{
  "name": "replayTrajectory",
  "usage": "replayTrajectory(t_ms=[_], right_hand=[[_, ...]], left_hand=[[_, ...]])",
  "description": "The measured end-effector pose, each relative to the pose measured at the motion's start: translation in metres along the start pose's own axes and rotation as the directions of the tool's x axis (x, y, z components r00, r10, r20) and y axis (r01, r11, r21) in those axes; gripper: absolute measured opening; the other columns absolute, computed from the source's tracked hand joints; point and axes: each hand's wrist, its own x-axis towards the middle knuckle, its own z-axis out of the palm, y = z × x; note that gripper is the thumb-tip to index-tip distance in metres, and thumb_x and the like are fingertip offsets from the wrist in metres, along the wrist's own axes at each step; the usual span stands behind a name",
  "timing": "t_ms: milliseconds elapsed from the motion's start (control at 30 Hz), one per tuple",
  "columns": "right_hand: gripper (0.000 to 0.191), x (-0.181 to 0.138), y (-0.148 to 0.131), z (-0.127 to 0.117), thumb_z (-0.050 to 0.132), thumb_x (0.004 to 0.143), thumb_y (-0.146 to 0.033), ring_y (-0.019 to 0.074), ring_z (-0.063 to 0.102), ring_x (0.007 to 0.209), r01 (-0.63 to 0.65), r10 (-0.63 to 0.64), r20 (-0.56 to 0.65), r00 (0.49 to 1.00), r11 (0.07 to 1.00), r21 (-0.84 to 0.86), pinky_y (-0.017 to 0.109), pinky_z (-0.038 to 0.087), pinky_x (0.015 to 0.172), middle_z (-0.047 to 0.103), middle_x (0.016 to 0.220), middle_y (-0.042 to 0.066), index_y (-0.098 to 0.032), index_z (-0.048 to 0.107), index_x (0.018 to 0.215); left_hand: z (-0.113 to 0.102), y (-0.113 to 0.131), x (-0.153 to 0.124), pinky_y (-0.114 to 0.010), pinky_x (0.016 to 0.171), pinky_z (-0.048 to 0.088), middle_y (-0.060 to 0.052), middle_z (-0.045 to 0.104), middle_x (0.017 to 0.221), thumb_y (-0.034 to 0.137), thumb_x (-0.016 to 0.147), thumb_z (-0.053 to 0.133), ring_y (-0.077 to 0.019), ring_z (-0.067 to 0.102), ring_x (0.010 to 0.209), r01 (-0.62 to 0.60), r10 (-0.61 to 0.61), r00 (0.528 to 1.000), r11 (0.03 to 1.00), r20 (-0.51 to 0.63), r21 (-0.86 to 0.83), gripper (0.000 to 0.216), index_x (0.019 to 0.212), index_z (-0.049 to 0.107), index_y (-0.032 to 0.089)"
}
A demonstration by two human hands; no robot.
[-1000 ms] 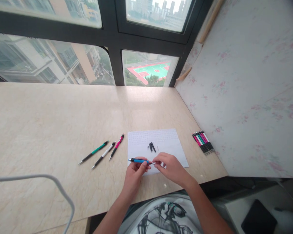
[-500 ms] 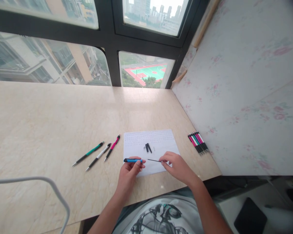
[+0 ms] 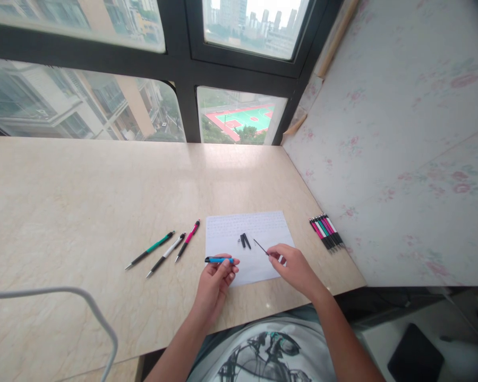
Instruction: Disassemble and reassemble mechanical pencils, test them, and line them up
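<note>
Between the thumb and fingers of my left hand (image 3: 215, 284) is a blue pen barrel (image 3: 219, 260) with a black clip end, lying roughly level. My right hand (image 3: 289, 265) pinches a thin dark pen refill (image 3: 261, 246), which slants up to the left over the paper. Both hands are above a sheet of written paper (image 3: 227, 223). On that sheet, just beyond my hands, lie small black pen parts (image 3: 245, 241), with a tiny piece (image 3: 239, 240) beside them. The refill and the barrel are apart.
A green pen (image 3: 150, 250), a white pen (image 3: 165, 255) and a pink pen (image 3: 187, 241) lie left of the paper. Several pens (image 3: 326, 232) form a row by the wall at right. A grey cable (image 3: 83, 294) curves over the table's near left.
My right hand has moved slightly right and up, away from the barrel, and the refill has tilted from nearly level to slanting. The left hand still holds the barrel; the view has shifted slightly.
</note>
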Motion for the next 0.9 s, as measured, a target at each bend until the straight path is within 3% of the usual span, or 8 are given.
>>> replayTrajectory(t_ms=[233,667,800,900], right_hand=[[0.015,0.003,0.009,0.007,0.056,0.080,-0.021,0.0165,0.064,0.075,-0.128,0.128,-0.073,0.989,0.992,0.012,0.027,0.048,0.068,0.071,0.083,0.003,-0.019,0.069,0.088],[0.014,0.011,0.021,0.036,0.058,0.080,-0.018,0.0183,0.061,0.070,-0.196,0.149,-0.216,0.965,0.957,-0.214,0.029,0.044,0.068,0.069,0.080,0.005,-0.021,0.069,0.087],[0.014,0.016,0.016,0.043,0.060,0.079,-0.020,0.0185,0.060,0.071,-0.165,0.131,-0.206,0.970,0.974,-0.155,0.030,0.045,0.071,0.068,0.080,0.005,-0.020,0.069,0.090],[0.015,0.017,0.009,0.047,0.056,0.083,-0.025,0.0178,0.060,0.072,-0.126,0.120,-0.218,0.969,0.992,-0.012,0.031,0.045,0.074,0.068,0.083,0.006,-0.019,0.069,0.089]], left_hand=[[0.003,0.004,0.000,-0.014,0.058,0.051,-0.008,0.070,0.083,0.019,0.069,0.080,-0.0083,0.062,0.066,0.073,-0.074,0.997,0.980,0.001,-0.183,0.027,0.090,0.065,0.012],[0.003,-0.001,-0.001,-0.016,0.061,0.050,-0.007,0.071,0.084,0.026,0.071,0.080,-0.0082,0.063,0.067,0.086,-0.083,0.996,0.993,0.039,-0.077,0.031,0.093,0.062,0.014],[0.003,-0.002,-0.001,-0.017,0.063,0.050,-0.008,0.071,0.086,0.025,0.073,0.078,-0.0087,0.063,0.068,0.071,-0.070,0.997,0.997,0.037,-0.043,0.030,0.095,0.062,0.013],[0.004,-0.002,-0.002,-0.019,0.064,0.049,-0.008,0.071,0.087,0.029,0.073,0.078,-0.0102,0.063,0.069,0.050,-0.051,0.998,0.999,0.034,0.009,0.032,0.096,0.062,0.014]])
